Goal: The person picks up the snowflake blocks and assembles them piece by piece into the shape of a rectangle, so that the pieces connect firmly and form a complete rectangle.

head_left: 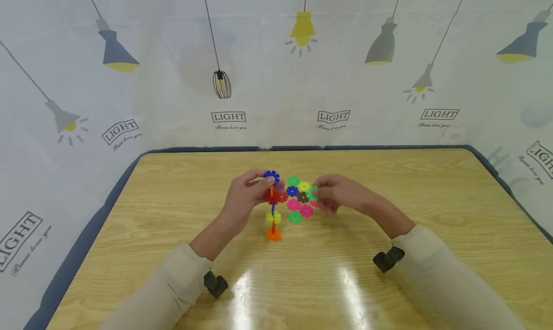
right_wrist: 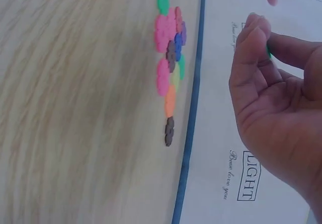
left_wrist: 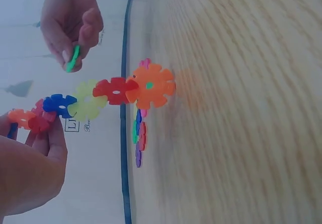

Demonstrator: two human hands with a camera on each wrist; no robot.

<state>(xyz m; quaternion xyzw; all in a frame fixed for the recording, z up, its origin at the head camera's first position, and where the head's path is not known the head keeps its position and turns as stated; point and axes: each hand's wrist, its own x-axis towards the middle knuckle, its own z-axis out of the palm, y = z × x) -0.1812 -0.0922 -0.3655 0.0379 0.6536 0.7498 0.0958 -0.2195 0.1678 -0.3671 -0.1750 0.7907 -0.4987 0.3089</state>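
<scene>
My left hand [head_left: 240, 198] holds the upper part of a chain of interlocking snowflake discs [left_wrist: 60, 104]. The chain hangs or stands upright, with a blue disc [head_left: 271, 177] at its top by my thumb, then red, blue, yellow and red pieces, and an orange disc [head_left: 274, 235] at its foot. Whether that foot touches the table I cannot tell. To the right, my right hand [head_left: 347, 194] pinches a single green disc [left_wrist: 73, 59] between thumb and fingers, apart from the chain. In the right wrist view the fingers mostly cover this disc.
Loose discs lie on the wooden table [head_left: 173, 210] between and behind the hands, among them pink [head_left: 294, 205], green [head_left: 295, 217], blue [head_left: 292, 191] and brown ones [right_wrist: 169, 131]. A printed cloth [head_left: 268, 104] rises behind the table's dark far edge [head_left: 207, 149].
</scene>
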